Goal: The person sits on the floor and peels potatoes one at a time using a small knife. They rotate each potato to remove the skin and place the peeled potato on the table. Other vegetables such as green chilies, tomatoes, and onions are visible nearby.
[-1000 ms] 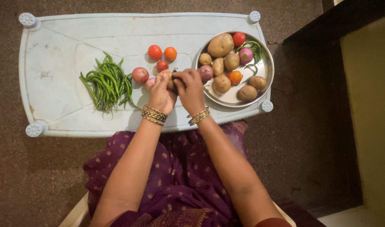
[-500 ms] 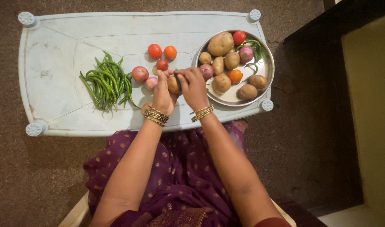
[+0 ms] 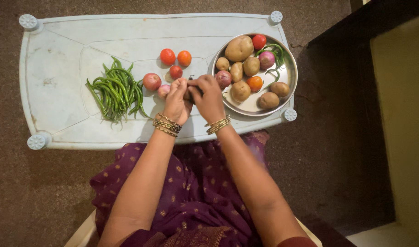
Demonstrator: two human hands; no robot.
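My left hand [image 3: 175, 104] and my right hand [image 3: 209, 98] meet over the pale plastic table [image 3: 58, 59], just left of a steel plate [image 3: 290, 84]. Between them they hold a small brown potato [image 3: 187, 95], mostly hidden by the fingers. My left hand cups it. The fingers of my right hand close over its top, around a small dark tool whose tip [image 3: 190, 78] pokes out; what kind of tool it is I cannot tell. Both wrists carry gold bangles.
A heap of green chillies [image 3: 113, 91] lies at the left. Three tomatoes [image 3: 167, 56] and two red onions [image 3: 151, 81] sit by my hands. The plate holds several potatoes [image 3: 239, 48], onions, tomatoes and chillies. A dark ledge [image 3: 356, 27] stands at the right.
Half a second ago the hands were spread a little and the potato showed between them. Now they have closed together over it and hide most of it.
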